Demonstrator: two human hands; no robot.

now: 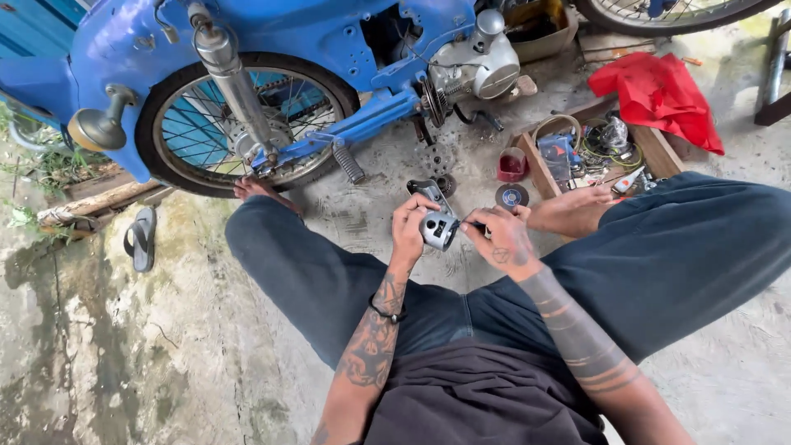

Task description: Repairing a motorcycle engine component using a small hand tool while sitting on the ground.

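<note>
Head view: metal part (437, 228) between both hands' fingers (409, 216)

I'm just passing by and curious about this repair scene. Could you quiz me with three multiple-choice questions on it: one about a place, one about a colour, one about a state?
1. Where does the red cloth lie?
A. Over the far end of the wooden tray
B. On the person's lap
C. Across the wheel

2. What colour is the motorbike?
A. Green
B. Blue
C. Black

3. What is the left hand doing?
A. Resting on the ground
B. Hanging free
C. Gripping the small metal part

Answers: 1 A, the cloth drapes past the tray's end. 2 B, its body panels are blue. 3 C, its fingers wrap the part while the right hand works at it.
</note>
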